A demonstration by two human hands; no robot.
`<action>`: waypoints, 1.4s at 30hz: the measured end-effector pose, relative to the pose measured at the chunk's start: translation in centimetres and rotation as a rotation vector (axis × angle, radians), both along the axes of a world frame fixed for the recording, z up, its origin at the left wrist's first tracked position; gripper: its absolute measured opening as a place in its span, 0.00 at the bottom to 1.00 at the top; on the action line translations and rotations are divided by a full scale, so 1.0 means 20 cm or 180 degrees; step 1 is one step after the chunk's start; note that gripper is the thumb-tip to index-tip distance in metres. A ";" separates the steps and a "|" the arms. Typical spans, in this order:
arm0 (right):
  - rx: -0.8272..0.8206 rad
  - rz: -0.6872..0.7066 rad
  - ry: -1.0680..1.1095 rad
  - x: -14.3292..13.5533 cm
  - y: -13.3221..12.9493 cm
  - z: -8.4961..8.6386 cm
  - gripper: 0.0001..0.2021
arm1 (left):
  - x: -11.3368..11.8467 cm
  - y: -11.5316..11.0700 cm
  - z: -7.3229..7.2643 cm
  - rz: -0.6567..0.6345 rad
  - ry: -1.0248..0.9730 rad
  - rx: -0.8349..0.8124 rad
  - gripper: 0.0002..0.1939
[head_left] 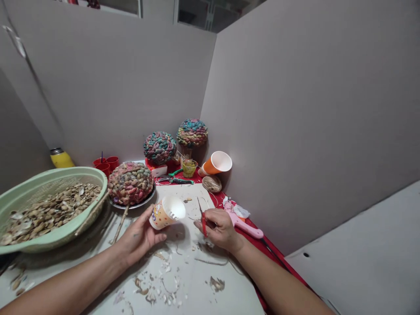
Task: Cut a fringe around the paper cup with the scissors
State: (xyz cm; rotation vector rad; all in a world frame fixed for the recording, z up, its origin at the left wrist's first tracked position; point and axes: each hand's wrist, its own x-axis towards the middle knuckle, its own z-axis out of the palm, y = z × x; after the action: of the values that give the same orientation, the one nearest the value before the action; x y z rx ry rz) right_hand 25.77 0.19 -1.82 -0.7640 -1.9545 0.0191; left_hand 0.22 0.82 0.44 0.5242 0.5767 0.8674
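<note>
My left hand (141,234) is wrapped round a patterned paper cup (160,213), which is tilted with its mouth toward the right. Several short slits show along the lower part of the cup's rim. A little to the right, my right hand (218,228) grips a pair of scissors (204,223) by the red handles, blades pointing up and away. The blades stand apart from the cup. Scraps and shell bits (164,284) lie on the white table sheet (193,302) below both hands.
A green basin (98,175) of shells stands at the left, near a shell-covered ball (131,183) on a plate. Behind are two more coloured balls (160,148), pliers (173,179), an orange cup (218,162) and a twine roll (211,183). A pink glue gun (244,225) lies by the right wall.
</note>
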 end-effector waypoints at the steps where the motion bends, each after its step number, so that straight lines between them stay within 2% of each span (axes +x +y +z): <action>1: 0.0021 0.0048 -0.0003 0.00 -0.01 0.00 0.21 | 0.00 0.01 0.00 -0.0005 -0.0015 -0.0042 0.14; 6: 0.0122 0.0233 0.0041 0.01 -0.06 0.04 0.20 | 0.01 0.00 -0.02 -0.0066 -0.0011 -0.0209 0.13; 11: 0.0281 0.0274 0.0010 0.00 -0.08 0.07 0.20 | 0.00 -0.02 0.00 -0.0055 0.0026 -0.0259 0.13; 17: 0.0171 0.0252 -0.0074 -0.02 -0.06 0.05 0.20 | -0.01 -0.01 0.02 -0.0204 -0.0005 -0.0349 0.17; 28: 0.0063 0.0238 -0.0016 -0.01 -0.05 0.03 0.21 | 0.00 0.01 0.01 -0.0188 -0.0085 -0.0399 0.16; 34: 0.0033 0.0426 -0.0013 -0.03 -0.08 0.06 0.20 | 0.00 0.01 0.00 -0.0119 -0.0081 -0.0484 0.16; 42: -0.0039 0.0647 -0.0246 -0.05 -0.11 0.04 0.17 | 0.00 0.00 0.02 -0.0054 -0.0126 -0.0599 0.15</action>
State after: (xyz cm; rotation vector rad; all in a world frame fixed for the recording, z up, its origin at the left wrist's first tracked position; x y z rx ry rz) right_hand 24.87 -2.04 -0.95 -0.5785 -2.1008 0.1259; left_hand 0.30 0.83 0.89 0.3398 0.6100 0.7964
